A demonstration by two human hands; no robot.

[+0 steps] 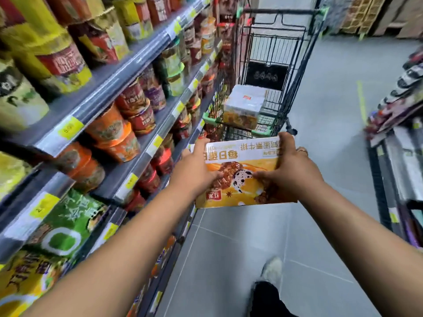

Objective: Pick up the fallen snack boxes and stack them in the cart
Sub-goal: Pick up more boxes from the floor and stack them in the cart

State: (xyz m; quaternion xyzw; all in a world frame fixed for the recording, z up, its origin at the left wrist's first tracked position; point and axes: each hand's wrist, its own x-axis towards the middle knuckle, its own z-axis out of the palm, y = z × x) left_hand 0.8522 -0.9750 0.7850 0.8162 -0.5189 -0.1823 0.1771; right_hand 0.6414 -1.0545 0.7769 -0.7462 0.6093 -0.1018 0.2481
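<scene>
An orange and white snack box [242, 161] with printed food pictures is held flat in front of me, a short way before the cart. My left hand [196, 168] grips its left edge and my right hand [290, 165] grips its right edge, thumbs on top. Ahead stands a black wire shopping cart [295, 72] with green corner trim. Inside the cart lies another snack box [245, 106], wrapped in clear film, tilted against the near left side of the basket.
Shelves [109, 88] packed with noodle cups and bags line the left side, close to the cart. A lower display rack [398, 143] with packets stands at the right. Grey tiled floor [240, 248] runs between them. My shoe [272, 271] shows at the bottom.
</scene>
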